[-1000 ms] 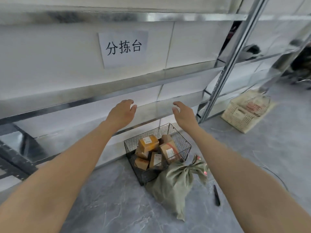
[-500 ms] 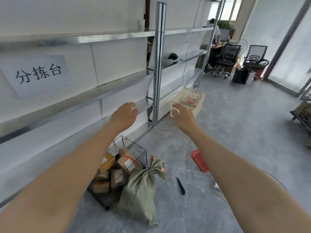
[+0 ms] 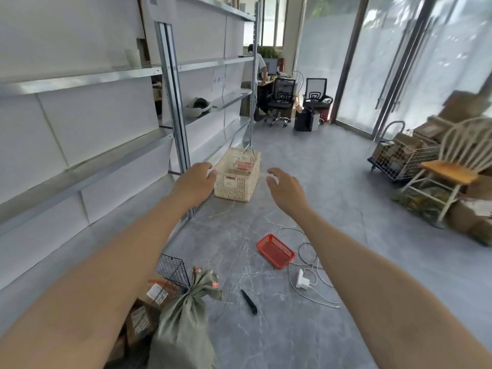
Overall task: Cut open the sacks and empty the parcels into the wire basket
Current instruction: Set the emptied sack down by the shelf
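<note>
Both hands empty, fingers loosely spread in mid-air: left hand (image 3: 194, 182), right hand (image 3: 286, 188). Green sack (image 3: 186, 318), neck tied, lies on the floor against the wire basket (image 3: 173, 270) (parcels (image 3: 155, 291) inside). Black cutter (image 3: 249, 302) just beside the sack.

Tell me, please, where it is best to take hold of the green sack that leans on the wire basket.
Grip the green sack at its tied neck, just under the red-marked knot, coming from above with the right hand. There the cloth is gathered narrow and points upward; the body below is wide and bulging, and the wire basket blocks its left side.
</note>
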Motion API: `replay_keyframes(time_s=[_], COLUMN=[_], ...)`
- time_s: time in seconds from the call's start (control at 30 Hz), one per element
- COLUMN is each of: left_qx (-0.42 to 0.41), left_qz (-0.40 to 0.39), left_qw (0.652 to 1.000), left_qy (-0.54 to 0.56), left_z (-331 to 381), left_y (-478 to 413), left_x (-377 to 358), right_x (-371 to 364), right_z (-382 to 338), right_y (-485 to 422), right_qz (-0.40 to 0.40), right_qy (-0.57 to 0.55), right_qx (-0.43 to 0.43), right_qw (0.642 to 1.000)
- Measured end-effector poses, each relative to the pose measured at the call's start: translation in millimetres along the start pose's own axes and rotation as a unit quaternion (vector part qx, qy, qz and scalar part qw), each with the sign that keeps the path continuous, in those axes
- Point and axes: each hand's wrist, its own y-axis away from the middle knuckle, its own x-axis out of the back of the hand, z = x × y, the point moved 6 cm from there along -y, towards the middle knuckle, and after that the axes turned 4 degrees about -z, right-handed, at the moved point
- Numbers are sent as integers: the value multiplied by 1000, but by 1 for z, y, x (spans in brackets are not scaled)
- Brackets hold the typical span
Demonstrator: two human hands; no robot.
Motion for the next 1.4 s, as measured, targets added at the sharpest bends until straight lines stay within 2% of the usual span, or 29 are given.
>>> replay_keyframes(time_s=[0.47,0.7,1.0,1.23,1.4], left_qx=[-45,-58,9,132,199], left_qz=[-43,-60,-16,23,10], left_qw=[998,996,1000,991,979], left_qy=[-12,-21,-25,-17,-44], left_z=[-7,13,45,38,19], left_y=[-65,-97,-154,-167,-156], left_x=[-44,-75,-118,-153,-181], right_x=[-4,3,25,15,-17], right_z=[32,70,140,187,206], right_y=[-17,-48,-136,-205,-221], right_qz=[24,21,-23,-125,-175], right_qy=[11,6,2,-19,-23], right_qx=[-51,-60,-1,55,96], right_qw=[998,998,1000,990,980])
